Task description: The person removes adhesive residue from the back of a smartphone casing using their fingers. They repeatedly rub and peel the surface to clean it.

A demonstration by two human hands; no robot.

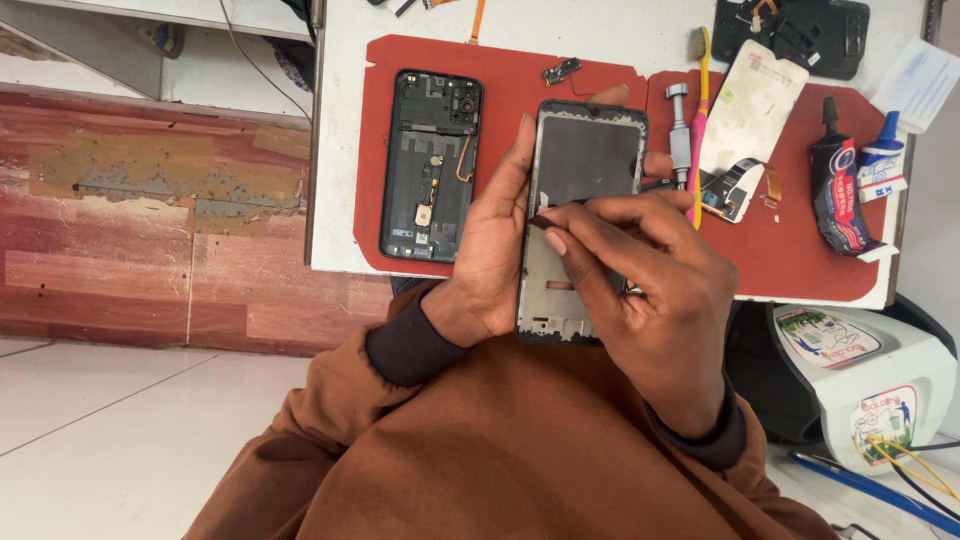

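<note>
Two hands are in view: the left hand [495, 240] and the right hand [650, 290]. There is one phone frame [580, 160] between them. On the tabletop [640, 35] lie two red mats [510, 80], side by side. At 10 o'clock from the frame is one opened phone body [430, 165]. At 2 o'clock are one screen panel [750, 110], one pink toothbrush [700, 120] and two glue tubes [840, 190].

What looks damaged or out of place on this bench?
Nothing spilled. The phone on the red mat lies open with its insides bare, and a detached screen with a loose ribbon cable lies tilted beside a toothbrush.
</note>
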